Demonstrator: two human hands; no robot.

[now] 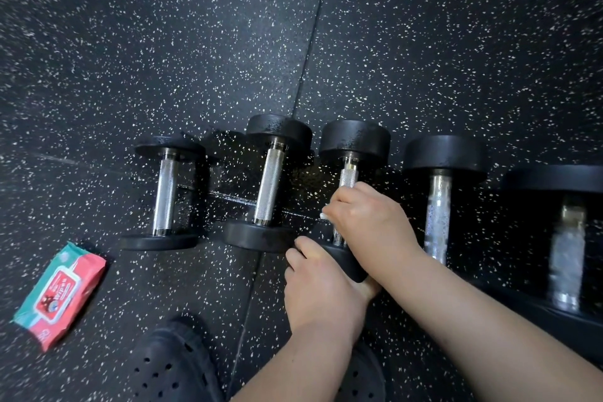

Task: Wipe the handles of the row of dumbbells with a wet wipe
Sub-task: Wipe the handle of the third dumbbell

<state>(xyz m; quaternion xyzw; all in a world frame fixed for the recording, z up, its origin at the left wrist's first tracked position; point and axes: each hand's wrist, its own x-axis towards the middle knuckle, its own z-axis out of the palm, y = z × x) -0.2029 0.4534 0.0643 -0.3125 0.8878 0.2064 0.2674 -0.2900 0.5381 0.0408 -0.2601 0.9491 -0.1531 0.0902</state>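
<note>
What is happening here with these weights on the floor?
A person is wiping a row of five dumbbells on the gym floor. The right hand holds a white wet wipe around the handle of the middle dumbbell, and the left hand grips its near end. The handles of the two dumbbells on the right look wet; the two on the left look dry. A wipe pack lies at the left.

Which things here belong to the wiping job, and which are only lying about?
For the job: row of dumbbells; third dumbbell, gripped by the right hand with the wet wipe and held at its near head by the left hand; wipes pack.
Not part of it: black shoe; speckled floor.
</note>
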